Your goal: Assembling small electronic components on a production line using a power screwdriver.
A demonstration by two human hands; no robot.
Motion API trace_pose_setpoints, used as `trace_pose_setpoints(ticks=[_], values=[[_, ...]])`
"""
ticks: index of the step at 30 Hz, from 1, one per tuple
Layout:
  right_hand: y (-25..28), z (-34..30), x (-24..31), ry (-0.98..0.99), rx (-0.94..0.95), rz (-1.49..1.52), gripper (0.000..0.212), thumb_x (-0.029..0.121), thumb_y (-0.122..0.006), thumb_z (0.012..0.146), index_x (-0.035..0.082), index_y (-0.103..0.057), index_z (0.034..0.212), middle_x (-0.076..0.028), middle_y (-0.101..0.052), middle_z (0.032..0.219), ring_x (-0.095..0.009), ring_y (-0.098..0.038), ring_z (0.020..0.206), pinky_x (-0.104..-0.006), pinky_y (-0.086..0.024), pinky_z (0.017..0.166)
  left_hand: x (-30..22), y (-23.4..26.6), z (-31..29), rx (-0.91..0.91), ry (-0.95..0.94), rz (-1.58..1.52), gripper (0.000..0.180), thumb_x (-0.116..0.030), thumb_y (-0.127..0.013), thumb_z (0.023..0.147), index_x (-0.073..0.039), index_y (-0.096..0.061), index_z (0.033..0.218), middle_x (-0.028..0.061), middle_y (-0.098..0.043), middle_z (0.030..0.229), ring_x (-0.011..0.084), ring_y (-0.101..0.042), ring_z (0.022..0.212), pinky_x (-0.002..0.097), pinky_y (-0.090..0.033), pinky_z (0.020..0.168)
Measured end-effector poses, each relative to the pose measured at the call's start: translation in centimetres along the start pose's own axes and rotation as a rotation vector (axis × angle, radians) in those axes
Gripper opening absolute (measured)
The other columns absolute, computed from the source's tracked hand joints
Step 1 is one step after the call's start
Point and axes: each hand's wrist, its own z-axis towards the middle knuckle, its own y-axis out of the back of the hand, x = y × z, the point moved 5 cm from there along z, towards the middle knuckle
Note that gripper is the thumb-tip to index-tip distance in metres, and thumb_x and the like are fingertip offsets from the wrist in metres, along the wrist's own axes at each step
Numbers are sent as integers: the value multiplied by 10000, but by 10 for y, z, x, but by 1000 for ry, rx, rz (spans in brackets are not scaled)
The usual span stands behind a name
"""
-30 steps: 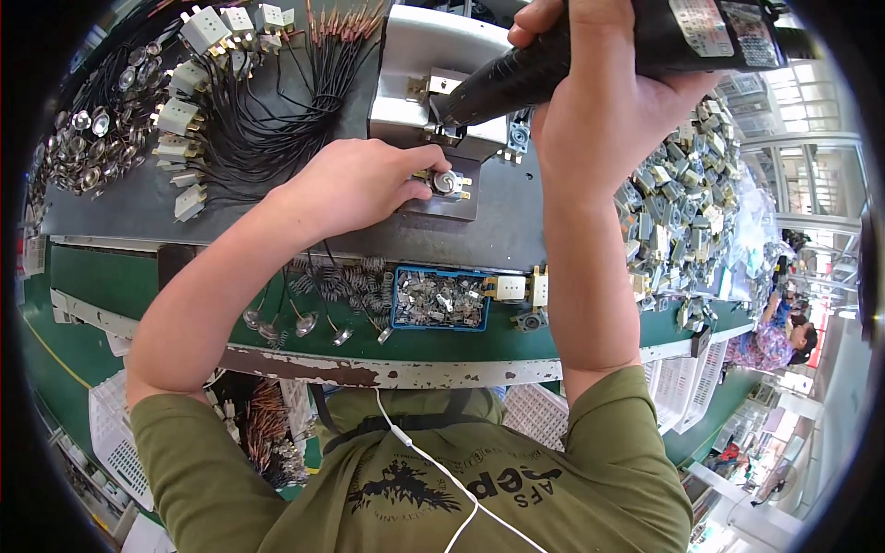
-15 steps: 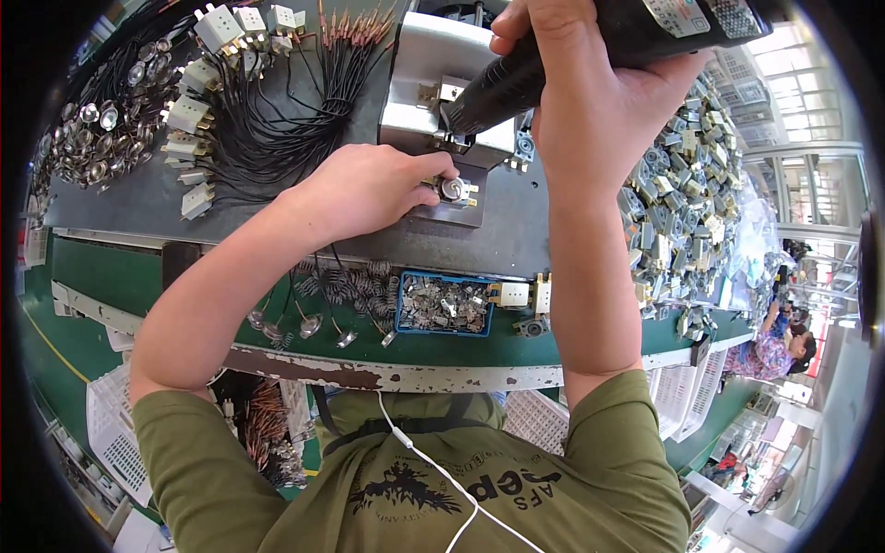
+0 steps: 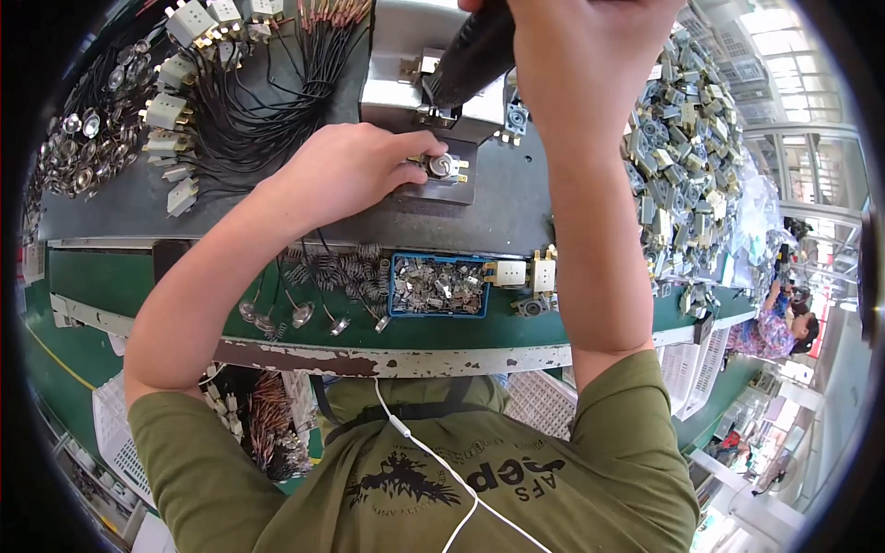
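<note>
My right hand [image 3: 595,55], partly cut off by the upper edge, is wrapped round a black electric screwdriver [image 3: 477,57]. The tool slants down to the left, its tip at a shiny metal fixture [image 3: 385,97] beside a small white part with brass terminals [image 3: 430,63]. Just below, my left hand [image 3: 355,166] is closed, thumb and forefinger pinching a small connector with a round metal top and brass prongs [image 3: 443,167]. This connector sits on a dark metal block [image 3: 447,192] in front of the fixture. Whether the screwdriver's bit touches a screw is hidden.
Black wires with copper ends [image 3: 323,60] and white connectors [image 3: 166,111] lie left, beside round metal caps [image 3: 90,122]. A blue tray of small metal clips [image 3: 394,286] stands in front, next to springs [image 3: 346,276]. A connector heap [image 3: 678,166] fills the right. Another person [image 3: 770,334] is far right.
The whole scene has shifted up and slightly left in the view, leaving more of my right hand cut off. Both hands keep their grips, with the screwdriver at the same fixture.
</note>
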Motion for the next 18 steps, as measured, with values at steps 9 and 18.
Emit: trace_pose_setpoints(ticks=[9, 18], values=[[28, -32, 25, -131, -110, -80, 169, -16, -742, 896, -18, -633, 1025, -76, -679, 780, -125, -632, 555, -264, -510, 502, 1, 0, 0, 14, 16, -15, 311, -333, -642, 993, -220, -661, 1282, 107, -748, 916, 337, -720, 881, 457, -562, 753], [34, -43, 8, -145, -69, -62, 88, -36, -735, 902, -28, -659, 945, -55, -670, 765, -110, -635, 582, -245, -503, 518, -1, 2, 2, 70, 49, 8, 301, -327, -620, 1008, -222, -644, 1289, 103, -748, 916, 334, -718, 897, 465, -555, 765]])
